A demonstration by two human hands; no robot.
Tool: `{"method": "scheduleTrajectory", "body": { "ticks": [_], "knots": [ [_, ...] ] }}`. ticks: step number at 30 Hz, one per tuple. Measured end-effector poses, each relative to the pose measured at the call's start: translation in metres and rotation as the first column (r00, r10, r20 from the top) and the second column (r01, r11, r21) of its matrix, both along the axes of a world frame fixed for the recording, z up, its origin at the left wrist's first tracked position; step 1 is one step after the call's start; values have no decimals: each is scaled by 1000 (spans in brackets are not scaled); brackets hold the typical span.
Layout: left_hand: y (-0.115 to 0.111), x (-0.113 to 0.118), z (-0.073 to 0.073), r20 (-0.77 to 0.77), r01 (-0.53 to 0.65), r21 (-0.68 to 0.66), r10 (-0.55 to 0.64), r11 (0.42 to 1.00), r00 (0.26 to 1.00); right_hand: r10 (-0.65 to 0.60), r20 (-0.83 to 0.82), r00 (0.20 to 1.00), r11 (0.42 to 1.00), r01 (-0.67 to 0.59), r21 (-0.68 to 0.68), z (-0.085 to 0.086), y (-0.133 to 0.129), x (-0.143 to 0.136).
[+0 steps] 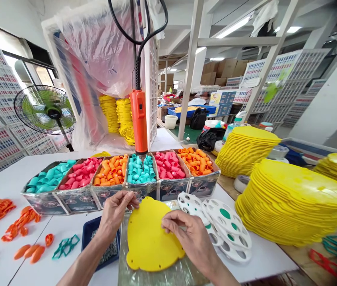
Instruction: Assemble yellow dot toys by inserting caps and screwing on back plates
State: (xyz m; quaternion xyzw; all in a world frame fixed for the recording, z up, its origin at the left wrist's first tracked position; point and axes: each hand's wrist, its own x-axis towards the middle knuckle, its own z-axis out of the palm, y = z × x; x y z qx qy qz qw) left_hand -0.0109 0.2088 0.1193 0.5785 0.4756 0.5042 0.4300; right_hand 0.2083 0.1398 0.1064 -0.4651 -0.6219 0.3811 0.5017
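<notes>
Yellow plate (149,238): lies flat-looking on a plastic-covered pad (126,274), between my two hands and on my near side of the fingertips; I judge its long axis to run away from me, with only a slight slant.
Left hand (117,208): at the plate's far left edge, thumb and fingers drawn nearly together; from here I cannot tell whether they touch the edge or pinch something small.
Right hand (189,236): the nearer to the plate's middle, thumb and forefinger almost closed over its right side; I cannot make out anything between them, nor whether they grip the plate.
Plate to grip: from my right fingertips most of the yellow face spreads left and towards me; from my left fingertips it spreads right and towards me.
White discs (241,240): overlapping, just right of my right hand.
Blue tray (85,234): partly behind my left forearm, with small metal pieces (109,250) inside.
Orange driver (138,121): hangs beyond both hands, bit down, over the teal tubes (141,174) in the divided box (171,190).
Yellow stacks (293,198): well to the right of my right hand.
</notes>
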Motion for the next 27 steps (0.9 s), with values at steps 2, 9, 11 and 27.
{"method": "scheduleTrajectory", "body": {
  "ticks": [2,9,11,27],
  "knots": [
    [1,-1,0,-36,3,20,-2,1000,999,-18,45,999,999,16,34,1,6,2],
    [4,-2,-5,-101,130,-91,-139,987,985,-5,65,998,992,-3,128,2,41,3],
    [4,-3,-8,-119,183,-119,-197,976,973,6,69,998,993,-14,115,3,52,0],
    [6,-2,-26,-177,334,-165,-360,928,916,42,299,953,995,-68,76,6,89,-23]
  ]
}}
